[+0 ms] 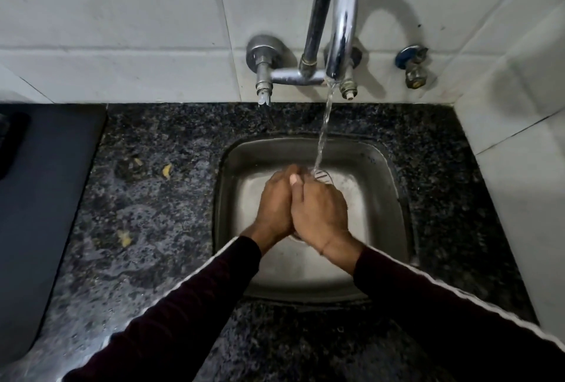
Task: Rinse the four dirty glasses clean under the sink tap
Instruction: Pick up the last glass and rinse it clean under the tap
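Head view. Left hand (275,204) and right hand (319,213): pressed side by side over the square stainless-steel sink (394,198), fingers curled forward; any object within the grip hidden, cannot tell. Curved chrome wall tap (339,14): running, thin water stream (324,127) falling just beyond the fingertips. Glasses: not discernible. Dark speckled granite counter (153,213): left of the fingers, wet, small yellow scraps (166,171) on it.

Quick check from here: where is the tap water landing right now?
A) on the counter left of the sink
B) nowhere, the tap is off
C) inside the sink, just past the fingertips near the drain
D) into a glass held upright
C: the stream from the tap falls into the sink, reaching the drain just beyond the pressed-together left hand and right hand.
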